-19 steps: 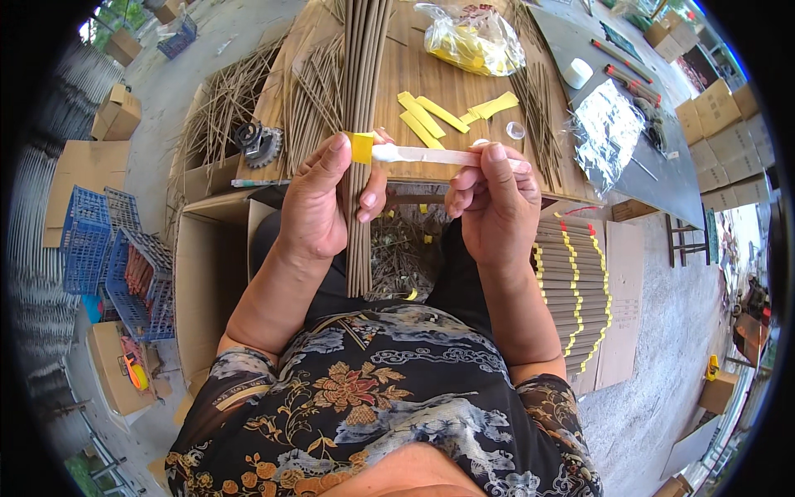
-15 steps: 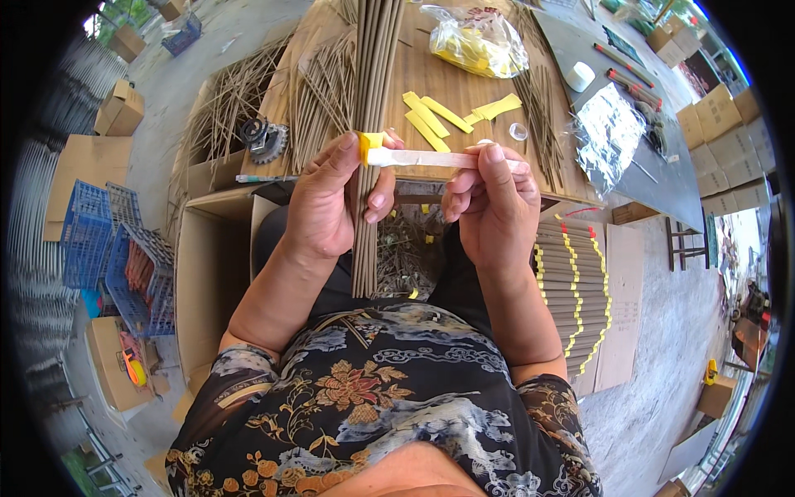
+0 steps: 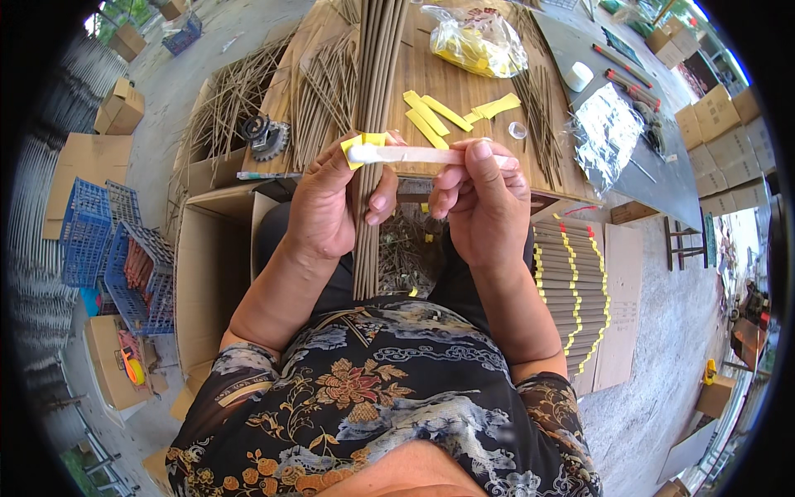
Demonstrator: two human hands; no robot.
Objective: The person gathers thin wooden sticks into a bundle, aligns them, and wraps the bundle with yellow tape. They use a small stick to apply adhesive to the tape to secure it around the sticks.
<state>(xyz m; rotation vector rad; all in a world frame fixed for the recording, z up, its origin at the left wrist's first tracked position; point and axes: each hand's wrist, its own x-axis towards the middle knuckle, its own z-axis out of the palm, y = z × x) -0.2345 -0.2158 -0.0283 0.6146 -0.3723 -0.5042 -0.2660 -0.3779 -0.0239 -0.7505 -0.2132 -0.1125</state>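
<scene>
My left hand (image 3: 323, 207) is closed around a bundle of long thin brown sticks (image 3: 379, 74), held upright in front of me. A yellow paper strip (image 3: 349, 151) wraps the bundle at my thumb. In my right hand (image 3: 490, 190) is a flat wooden stick (image 3: 426, 155), pinched between thumb and fingers and pointing left. Its white-coated tip touches the yellow strip. Several loose yellow paper strips (image 3: 426, 124) lie on the wooden table (image 3: 406, 70) beyond my hands.
A clear bag of yellow strips (image 3: 476, 45) lies on the table, with loose brown sticks (image 3: 319, 91) to the left. Banded bundles (image 3: 571, 290) rest on cardboard at the right. An open carton (image 3: 215, 282) stands at my left, beside blue crates (image 3: 87, 224).
The wooden stick has moved left, so its white tip now lies further over the yellow strip. My right hand has shifted slightly left. The bundle stays in my left hand.
</scene>
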